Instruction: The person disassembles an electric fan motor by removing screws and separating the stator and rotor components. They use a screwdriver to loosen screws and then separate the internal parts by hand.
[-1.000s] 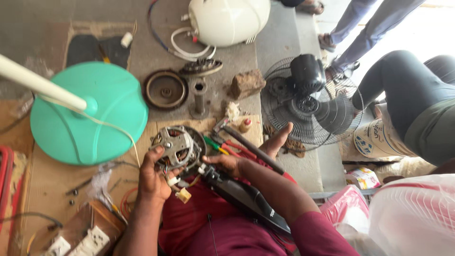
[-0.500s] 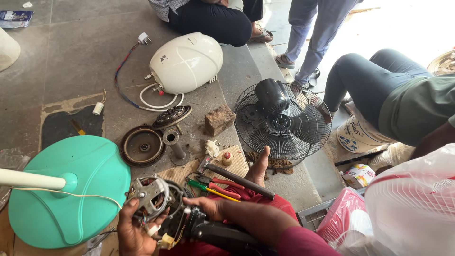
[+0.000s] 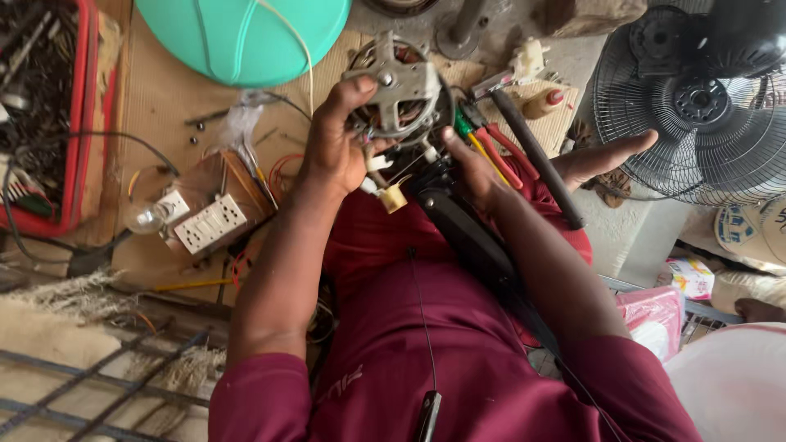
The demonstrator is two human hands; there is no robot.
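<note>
Head view looks straight down on a fan motor [image 3: 399, 90] held over the person's lap, above maroon trousers. Its grey metal bracket faces up, with copper windings and thin wires hanging beneath — a small cream plug [image 3: 393, 197] dangles just below the motor. The left hand [image 3: 337, 143] has its grip wrapped round the motor's left side, thumb on the bracket. The right hand [image 3: 475, 168] sits just right of the motor, fingertips touching its lower right edge; whether it pinches a wire there I cannot tell. A black casing [image 3: 463, 237] runs from under the motor down along the right forearm. Right of the motor lie screwdrivers [image 3: 491, 151] with red, yellow and green handles, and further right a black caged fan [image 3: 696, 98]. Above the motor sits a round teal base [image 3: 246, 37]; left of it, on cardboard, a white socket strip [image 3: 209, 223] and a red tray [image 3: 57, 123] of bits.
</note>
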